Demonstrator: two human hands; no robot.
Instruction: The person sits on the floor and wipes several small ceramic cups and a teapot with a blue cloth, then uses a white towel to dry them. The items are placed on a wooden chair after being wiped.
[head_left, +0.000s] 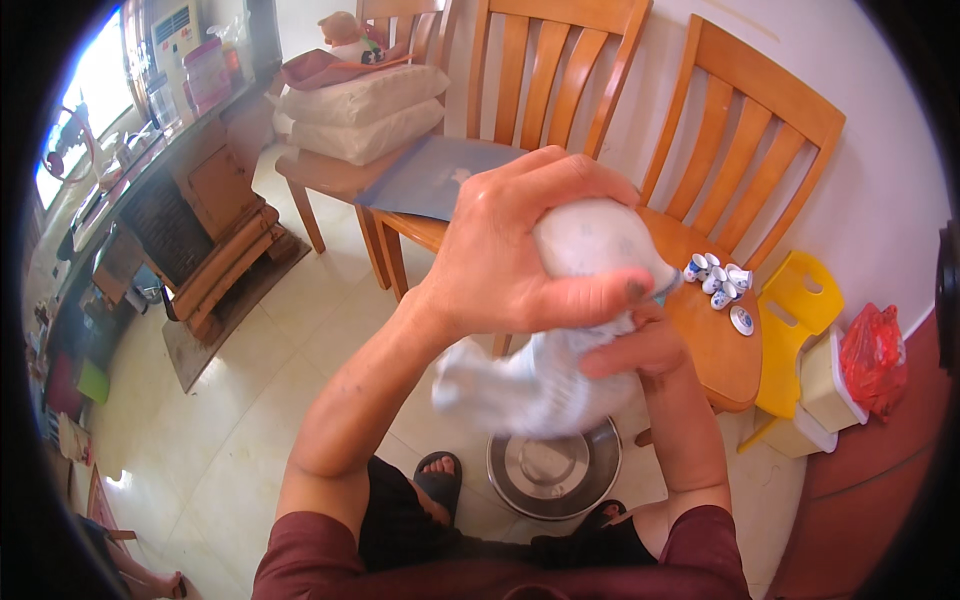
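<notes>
My left hand grips a white rounded vessel, perhaps a ceramic pot, with fingers over its top and the thumb along its lower side. Close below, my right hand holds a white patterned cloth against the vessel's lower side; the cloth is blurred and hangs down to the left. Several small blue-and-white cups stand or lie on the wooden chair seat to the right, beside a small round lid or dish. The far side of the vessel is hidden.
A steel basin with a round metal lid inside sits on the floor between my feet. More wooden chairs line the wall, one bearing stacked cushions. A yellow plastic chair and a red plastic bag are right. Another person's leg shows bottom left.
</notes>
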